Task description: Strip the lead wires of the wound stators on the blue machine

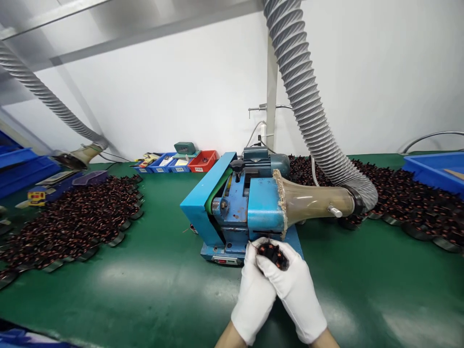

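White-gloved, the left hand (255,287) and right hand (295,280) together grasp one dark, copper-wound coil (272,254), its visible face slanting from ten to four o'clock. The blue machine (266,205) lies just beyond, toward eleven o'clock, neither hand clearly nearer.

Fingers (270,267) partly hide the black part (272,253); right edge crops 1 tray (431,180).
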Available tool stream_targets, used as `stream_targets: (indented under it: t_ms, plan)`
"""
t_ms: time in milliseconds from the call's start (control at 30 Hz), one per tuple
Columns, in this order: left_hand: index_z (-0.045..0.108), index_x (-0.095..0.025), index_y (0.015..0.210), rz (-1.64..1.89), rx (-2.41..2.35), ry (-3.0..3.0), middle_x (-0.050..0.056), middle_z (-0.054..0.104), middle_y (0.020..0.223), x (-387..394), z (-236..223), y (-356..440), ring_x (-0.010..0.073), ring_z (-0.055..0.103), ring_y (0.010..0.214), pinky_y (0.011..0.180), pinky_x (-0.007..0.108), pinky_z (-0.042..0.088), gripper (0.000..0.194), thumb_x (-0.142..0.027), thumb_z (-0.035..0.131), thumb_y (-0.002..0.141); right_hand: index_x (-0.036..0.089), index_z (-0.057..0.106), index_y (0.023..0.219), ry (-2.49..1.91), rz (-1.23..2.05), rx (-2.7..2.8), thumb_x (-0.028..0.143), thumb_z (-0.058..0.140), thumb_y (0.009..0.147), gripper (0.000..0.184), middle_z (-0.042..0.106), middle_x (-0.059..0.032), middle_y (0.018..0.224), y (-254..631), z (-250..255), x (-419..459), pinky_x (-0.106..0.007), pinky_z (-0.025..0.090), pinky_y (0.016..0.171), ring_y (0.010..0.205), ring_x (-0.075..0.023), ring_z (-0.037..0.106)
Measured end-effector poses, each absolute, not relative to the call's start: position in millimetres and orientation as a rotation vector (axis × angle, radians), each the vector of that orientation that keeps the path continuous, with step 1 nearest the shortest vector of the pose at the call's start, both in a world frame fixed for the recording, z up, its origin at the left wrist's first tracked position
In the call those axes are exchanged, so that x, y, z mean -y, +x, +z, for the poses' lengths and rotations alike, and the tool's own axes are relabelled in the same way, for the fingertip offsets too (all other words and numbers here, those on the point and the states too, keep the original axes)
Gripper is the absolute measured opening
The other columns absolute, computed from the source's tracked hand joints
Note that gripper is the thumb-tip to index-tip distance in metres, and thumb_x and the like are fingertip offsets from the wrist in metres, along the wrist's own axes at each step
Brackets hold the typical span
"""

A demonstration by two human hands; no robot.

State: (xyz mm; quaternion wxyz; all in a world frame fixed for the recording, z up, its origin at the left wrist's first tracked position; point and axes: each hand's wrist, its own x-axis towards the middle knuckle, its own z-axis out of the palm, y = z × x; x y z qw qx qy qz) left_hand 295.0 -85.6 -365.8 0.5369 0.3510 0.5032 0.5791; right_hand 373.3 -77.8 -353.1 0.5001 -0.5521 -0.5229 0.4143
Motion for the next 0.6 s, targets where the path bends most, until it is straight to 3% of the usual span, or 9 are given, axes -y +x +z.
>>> stream_targets:
  t_ms: [100,233,300,367,467,533,600]
  plan:
    - [0.061,-0.025,0.1,1.338,-1.224,0.904,0.006,0.061,0.108,109,-366,286,0.0248,0.057,0.101,0.094,0.037,0.043,0.04,-0.015,0.068,0.063,0.018,0.069,0.093,-1.258,1.063,1.257,0.036,0.077,0.056,0.042,0.071,-0.0126,0.099,384,-357,100,-0.042,0.052,0.084,0.093,-0.0317,0.065]
    - [0.064,-0.03,0.103,1.363,-1.297,1.047,0.002,0.056,0.114,136,-357,275,0.0265,0.054,0.107,0.096,0.035,0.041,0.068,-0.002,0.074,0.042,0.027,0.069,0.097,-1.153,1.255,1.28,0.046,0.062,0.076,0.029,0.068,-0.0085,0.109,407,-347,128,-0.035,0.05,0.088,0.105,-0.028,0.06]
    - [0.068,-0.029,0.096,1.324,-1.368,1.105,0.001,0.058,0.11,143,-348,273,0.0274,0.054,0.106,0.096,0.035,0.04,0.065,0.0,0.074,0.039,0.029,0.069,0.088,-1.22,1.33,1.259,0.049,0.061,0.077,0.025,0.069,-0.0073,0.1,414,-338,134,-0.033,0.051,0.083,0.099,-0.0268,0.061]
    - [0.068,-0.027,0.092,1.264,-1.353,1.058,0.0,0.062,0.1,146,-341,272,0.0251,0.059,0.095,0.088,0.034,0.044,0.061,0.0,0.074,0.038,0.026,0.066,0.079,-1.259,1.471,1.23,0.052,0.059,0.077,0.027,0.067,-0.0055,0.081,418,-331,136,-0.029,0.052,0.067,0.079,-0.0232,0.062]
    - [0.061,-0.027,0.097,1.195,-1.184,0.783,-0.003,0.065,0.079,145,-338,272,0.0164,0.06,0.069,0.068,0.027,0.048,0.067,0.003,0.073,0.037,0.02,0.056,0.065,-1.05,1.768,1.092,0.059,0.054,0.078,0.041,0.05,0.0021,0.053,417,-327,136,-0.023,0.04,0.043,0.045,-0.0123,0.046]
    - [0.059,-0.026,0.096,1.168,-1.091,0.65,-0.004,0.066,0.07,141,-341,269,0.0137,0.058,0.06,0.059,0.024,0.046,0.065,-0.001,0.076,0.039,0.019,0.054,0.062,-0.869,1.817,0.967,0.058,0.058,0.076,0.041,0.048,0.0037,0.051,415,-327,136,-0.022,0.037,0.043,0.042,-0.0094,0.042]
    - [0.062,-0.021,0.083,1.142,-1.018,0.571,-0.001,0.066,0.064,136,-345,265,0.015,0.06,0.057,0.056,0.026,0.046,0.039,-0.019,0.08,0.048,0.02,0.063,0.072,-0.872,1.641,0.969,0.046,0.071,0.07,0.027,0.06,-0.0008,0.066,412,-327,136,-0.025,0.044,0.053,0.055,-0.0131,0.054]
